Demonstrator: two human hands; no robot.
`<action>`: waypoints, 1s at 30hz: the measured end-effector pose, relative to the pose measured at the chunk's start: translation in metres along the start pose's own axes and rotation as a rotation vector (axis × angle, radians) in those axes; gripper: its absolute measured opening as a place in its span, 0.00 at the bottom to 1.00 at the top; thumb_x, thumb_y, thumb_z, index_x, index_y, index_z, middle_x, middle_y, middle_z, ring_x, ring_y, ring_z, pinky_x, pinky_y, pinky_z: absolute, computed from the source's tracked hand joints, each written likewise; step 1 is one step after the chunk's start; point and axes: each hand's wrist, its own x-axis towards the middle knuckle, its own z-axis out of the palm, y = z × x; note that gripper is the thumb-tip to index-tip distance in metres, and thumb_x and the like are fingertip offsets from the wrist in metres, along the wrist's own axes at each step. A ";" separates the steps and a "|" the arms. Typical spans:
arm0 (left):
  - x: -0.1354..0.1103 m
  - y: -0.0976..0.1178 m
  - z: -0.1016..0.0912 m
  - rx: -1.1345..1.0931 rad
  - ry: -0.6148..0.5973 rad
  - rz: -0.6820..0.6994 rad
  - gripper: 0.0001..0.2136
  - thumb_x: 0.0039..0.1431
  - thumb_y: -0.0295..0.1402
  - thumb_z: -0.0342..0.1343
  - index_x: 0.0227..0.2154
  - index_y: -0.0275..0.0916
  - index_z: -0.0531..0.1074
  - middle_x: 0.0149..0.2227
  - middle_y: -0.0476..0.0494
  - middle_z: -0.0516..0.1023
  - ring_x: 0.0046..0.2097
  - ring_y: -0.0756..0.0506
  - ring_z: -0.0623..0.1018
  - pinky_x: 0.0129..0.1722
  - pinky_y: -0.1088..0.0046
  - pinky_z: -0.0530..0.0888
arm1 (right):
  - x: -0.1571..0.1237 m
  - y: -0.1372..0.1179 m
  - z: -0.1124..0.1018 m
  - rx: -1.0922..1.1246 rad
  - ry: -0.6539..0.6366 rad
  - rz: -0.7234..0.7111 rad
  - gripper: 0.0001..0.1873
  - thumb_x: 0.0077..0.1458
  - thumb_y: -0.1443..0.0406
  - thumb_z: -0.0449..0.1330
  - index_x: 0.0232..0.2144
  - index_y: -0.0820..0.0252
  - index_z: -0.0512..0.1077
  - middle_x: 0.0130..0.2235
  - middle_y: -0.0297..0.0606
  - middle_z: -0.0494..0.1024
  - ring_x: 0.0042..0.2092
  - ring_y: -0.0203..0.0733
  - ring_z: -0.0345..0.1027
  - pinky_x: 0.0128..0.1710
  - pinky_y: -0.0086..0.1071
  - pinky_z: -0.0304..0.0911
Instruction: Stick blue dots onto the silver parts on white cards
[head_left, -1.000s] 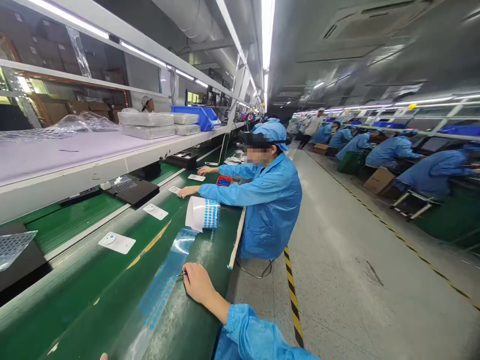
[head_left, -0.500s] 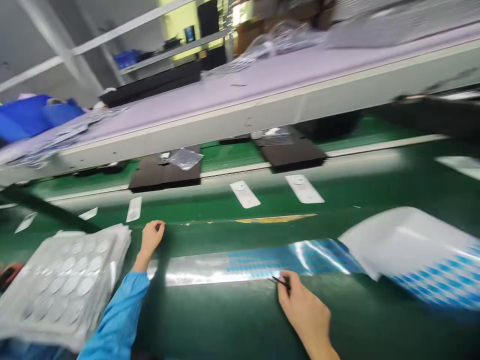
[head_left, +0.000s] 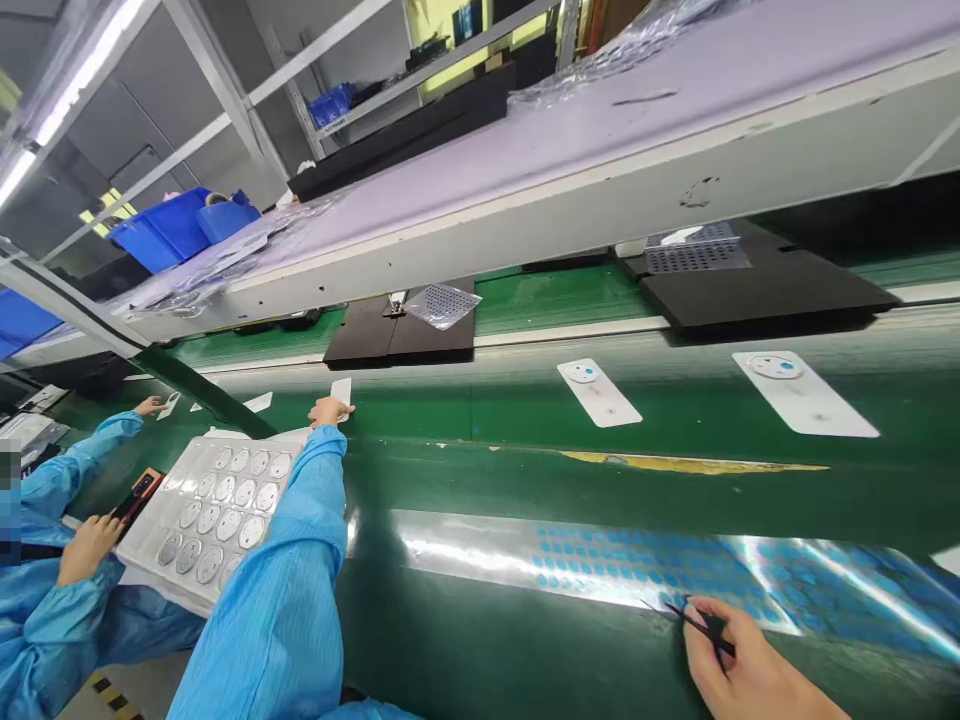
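Note:
My left hand (head_left: 328,411), arm stretched out in a blue sleeve, reaches the green belt (head_left: 487,410). Its curled fingers close on the near end of a small white card (head_left: 341,389). At the bottom right, my right hand (head_left: 739,665) pinches thin black tweezers (head_left: 694,620). Their tip rests on a shiny film strip covered with small blue dot stickers (head_left: 600,565), which lies along the near green ledge. A clear blister tray of round white parts (head_left: 217,500) sits just left of my left arm.
Two white cards with round parts (head_left: 598,392) (head_left: 802,392) lie on the belt. Black trays (head_left: 405,330) (head_left: 757,280) stand behind it under a white shelf (head_left: 600,190). Blue bins (head_left: 180,225) sit on the shelf. A co-worker's hands (head_left: 86,545) (head_left: 150,405) work at left.
My view swung left from the aisle and co-worker to the belt. My left hand reached farther forward onto the belt and took the white card. The right hand kept the tweezers on the strip.

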 end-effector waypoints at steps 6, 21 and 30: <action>0.003 -0.013 0.008 -0.217 -0.012 0.133 0.18 0.70 0.41 0.62 0.56 0.36 0.73 0.57 0.37 0.75 0.56 0.39 0.78 0.56 0.52 0.78 | 0.007 -0.026 -0.022 0.062 0.258 -0.089 0.16 0.67 0.57 0.56 0.40 0.64 0.78 0.33 0.48 0.77 0.33 0.50 0.74 0.34 0.39 0.69; -0.229 -0.048 0.029 -0.540 -0.824 0.983 0.21 0.60 0.47 0.68 0.49 0.38 0.80 0.35 0.46 0.83 0.34 0.46 0.81 0.35 0.74 0.75 | 0.053 -0.104 0.011 0.863 -0.531 0.102 0.28 0.64 0.41 0.61 0.41 0.61 0.77 0.32 0.42 0.81 0.33 0.45 0.77 0.36 0.39 0.75; -0.289 -0.047 0.077 -0.235 -0.831 1.173 0.23 0.62 0.39 0.68 0.58 0.41 0.75 0.59 0.35 0.75 0.59 0.33 0.69 0.62 0.49 0.63 | 0.056 -0.096 0.021 0.810 -0.689 0.047 0.24 0.67 0.42 0.60 0.41 0.57 0.75 0.30 0.41 0.81 0.31 0.45 0.78 0.31 0.37 0.75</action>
